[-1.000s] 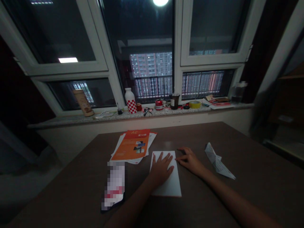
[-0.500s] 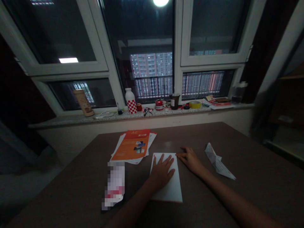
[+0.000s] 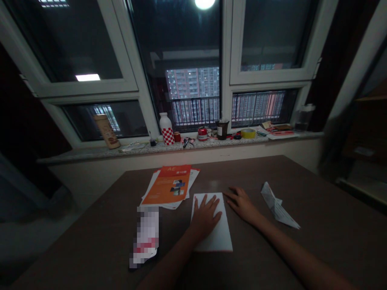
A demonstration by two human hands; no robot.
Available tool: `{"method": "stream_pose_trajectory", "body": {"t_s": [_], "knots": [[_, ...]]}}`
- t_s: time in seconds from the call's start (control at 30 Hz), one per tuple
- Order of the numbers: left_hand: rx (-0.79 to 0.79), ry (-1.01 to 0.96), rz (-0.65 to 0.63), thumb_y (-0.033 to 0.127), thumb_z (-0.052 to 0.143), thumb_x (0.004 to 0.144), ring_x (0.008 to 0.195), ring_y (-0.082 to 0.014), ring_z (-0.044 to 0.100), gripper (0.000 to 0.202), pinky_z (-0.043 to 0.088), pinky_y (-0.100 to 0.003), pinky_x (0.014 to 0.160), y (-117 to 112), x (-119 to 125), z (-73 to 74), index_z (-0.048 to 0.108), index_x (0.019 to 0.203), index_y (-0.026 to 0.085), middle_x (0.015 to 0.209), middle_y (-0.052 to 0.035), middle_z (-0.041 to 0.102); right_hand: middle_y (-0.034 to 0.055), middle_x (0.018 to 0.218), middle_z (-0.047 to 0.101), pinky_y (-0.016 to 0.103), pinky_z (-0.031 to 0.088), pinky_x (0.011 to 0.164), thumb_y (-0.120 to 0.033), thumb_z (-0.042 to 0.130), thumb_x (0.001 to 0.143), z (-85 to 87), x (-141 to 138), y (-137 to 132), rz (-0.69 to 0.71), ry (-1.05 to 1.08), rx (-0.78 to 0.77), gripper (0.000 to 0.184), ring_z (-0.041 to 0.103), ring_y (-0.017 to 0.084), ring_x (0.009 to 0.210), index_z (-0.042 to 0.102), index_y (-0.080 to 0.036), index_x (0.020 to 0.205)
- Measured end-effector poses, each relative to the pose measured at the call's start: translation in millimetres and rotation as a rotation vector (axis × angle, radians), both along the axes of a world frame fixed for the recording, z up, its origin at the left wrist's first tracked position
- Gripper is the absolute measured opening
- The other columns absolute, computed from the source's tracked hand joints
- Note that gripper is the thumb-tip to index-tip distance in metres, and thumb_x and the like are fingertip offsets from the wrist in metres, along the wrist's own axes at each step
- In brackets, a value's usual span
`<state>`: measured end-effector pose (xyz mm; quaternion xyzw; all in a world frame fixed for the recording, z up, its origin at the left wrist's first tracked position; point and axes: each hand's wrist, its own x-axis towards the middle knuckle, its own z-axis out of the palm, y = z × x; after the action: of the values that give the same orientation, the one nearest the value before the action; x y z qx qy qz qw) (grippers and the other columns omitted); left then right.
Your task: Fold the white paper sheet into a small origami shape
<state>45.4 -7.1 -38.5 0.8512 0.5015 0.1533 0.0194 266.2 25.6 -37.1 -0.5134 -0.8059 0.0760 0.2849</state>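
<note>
A folded white sheet of paper (image 3: 222, 235) lies on the dark brown table (image 3: 317, 225) in front of me. My left hand (image 3: 205, 215) rests flat on its upper half, fingers spread, so it is open. My right hand (image 3: 242, 203) lies on the table at the sheet's upper right corner, fingers stretched along the paper's right edge, open and holding nothing.
A folded paper shape (image 3: 276, 205) lies to the right of my right hand. A stack of orange leaflets (image 3: 167, 185) sits behind the sheet on the left. A blurred-out flat object (image 3: 146, 235) lies at the left. The windowsill (image 3: 90, 152) holds a checked bottle (image 3: 166, 129), a jar, a tape roll (image 3: 248, 133) and small items.
The sheet and both hands have shifted only slightly. My right hand's fingers slid a little along the sheet's right edge; my left hand stays pressed flat on the paper.
</note>
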Motion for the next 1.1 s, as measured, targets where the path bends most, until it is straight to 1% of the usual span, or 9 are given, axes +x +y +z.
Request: {"method": "stream_pose_trajectory", "body": {"t_s": [0.07, 0.17, 0.3, 0.37, 0.47, 0.6, 0.77, 0.97, 1.1], "knots": [[0.007, -0.025, 0.055, 0.046, 0.040, 0.096, 0.141, -0.0312, 0.027, 0.045, 0.015, -0.062, 0.114, 5, 3, 2.6, 0.045, 0.137, 0.027, 0.148, -0.0051, 0.043, 0.0092, 0.137, 0.050, 0.047, 0.034, 0.109, -0.028, 0.056, 0.088, 3.5, 0, -3, 0.071, 0.038, 0.001, 0.037, 0.042, 0.027, 0.129, 0.063, -0.028, 0.125], [0.023, -0.089, 0.123, 0.034, 0.050, 0.093, 0.129, -0.0275, 0.043, 0.031, 0.026, -0.052, 0.113, 11, 7, 9.2, 0.056, 0.119, 0.018, 0.132, -0.0111, 0.054, 0.0061, 0.132, 0.057, 0.045, 0.035, 0.109, -0.020, 0.058, 0.085, 9.0, 0, -10, 0.220, 0.090, -0.037, 0.030, 0.046, 0.025, 0.127, 0.071, -0.028, 0.110], [0.048, -0.165, 0.151, 0.026, 0.059, 0.086, 0.109, -0.0239, 0.054, 0.015, 0.039, -0.041, 0.101, 14, 5, 16.4, 0.062, 0.097, 0.017, 0.110, -0.0084, 0.059, 0.0032, 0.129, 0.061, 0.044, 0.036, 0.107, -0.029, 0.064, 0.084, 16.9, -1, -19, 0.352, 0.080, -0.119, 0.026, 0.051, 0.024, 0.122, 0.072, -0.032, 0.108], [0.051, -0.189, 0.126, 0.024, 0.059, 0.086, 0.105, -0.0225, 0.055, 0.009, 0.039, -0.040, 0.101, 14, 4, 17.7, 0.063, 0.092, 0.018, 0.105, -0.0065, 0.060, 0.0031, 0.131, 0.060, 0.045, 0.035, 0.107, -0.037, 0.070, 0.080, 21.2, -2, -22, 0.367, 0.033, -0.129, 0.031, 0.051, 0.026, 0.123, 0.070, -0.032, 0.111], [0.045, -0.199, 0.088, 0.022, 0.055, 0.089, 0.105, -0.0211, 0.056, 0.011, 0.028, -0.047, 0.110, 13, 3, 18.3, 0.065, 0.087, 0.021, 0.100, -0.0036, 0.064, 0.0017, 0.130, 0.062, 0.047, 0.033, 0.108, -0.042, 0.066, 0.084, 26.2, -3, -23, 0.348, -0.026, -0.120, 0.031, 0.050, 0.026, 0.125, 0.069, -0.034, 0.113], [-0.008, -0.178, 0.042, 0.025, 0.053, 0.091, 0.115, -0.0221, 0.055, 0.018, 0.017, -0.055, 0.115, 10, -2, 18.2, 0.068, 0.100, 0.024, 0.114, -0.0037, 0.067, 0.0026, 0.132, 0.061, 0.048, 0.032, 0.109, -0.042, 0.059, 0.088, 25.8, -1, -18, 0.270, -0.053, -0.104, 0.033, 0.049, 0.026, 0.126, 0.066, -0.032, 0.118], [-0.159, -0.097, -0.125, 0.041, 0.056, 0.090, 0.139, -0.0250, 0.035, 0.042, 0.020, -0.053, 0.116, 5, -16, 19.8, 0.056, 0.130, 0.030, 0.147, -0.0035, 0.047, 0.0040, 0.136, 0.058, 0.048, 0.032, 0.111, -0.037, 0.055, 0.089, 18.0, 10, -11, 0.222, -0.027, -0.102, 0.037, 0.047, 0.025, 0.129, 0.064, -0.028, 0.123], [-0.247, -0.018, -0.242, 0.068, 0.066, 0.072, 0.145, -0.0346, 0.018, 0.082, 0.012, -0.061, 0.116, -2, -26, 30.1, 0.042, 0.142, 0.033, 0.155, -0.0049, 0.033, 0.0048, 0.138, 0.056, 0.049, 0.031, 0.112, -0.036, 0.057, 0.088, 12.1, 14, -9, 0.219, 0.013, -0.120, 0.039, 0.044, 0.026, 0.132, 0.062, -0.027, 0.125], [-0.272, -0.020, -0.289, 0.070, 0.070, 0.065, 0.145, -0.0364, 0.015, 0.088, 0.008, -0.064, 0.115, -3, -28, 33.8, 0.041, 0.142, 0.038, 0.156, -0.0024, 0.031, 0.0060, 0.137, 0.057, 0.048, 0.031, 0.112, -0.036, 0.057, 0.088, 7.9, 15, -7, 0.226, 0.051, -0.122, 0.038, 0.044, 0.025, 0.132, 0.063, -0.026, 0.125]]}}
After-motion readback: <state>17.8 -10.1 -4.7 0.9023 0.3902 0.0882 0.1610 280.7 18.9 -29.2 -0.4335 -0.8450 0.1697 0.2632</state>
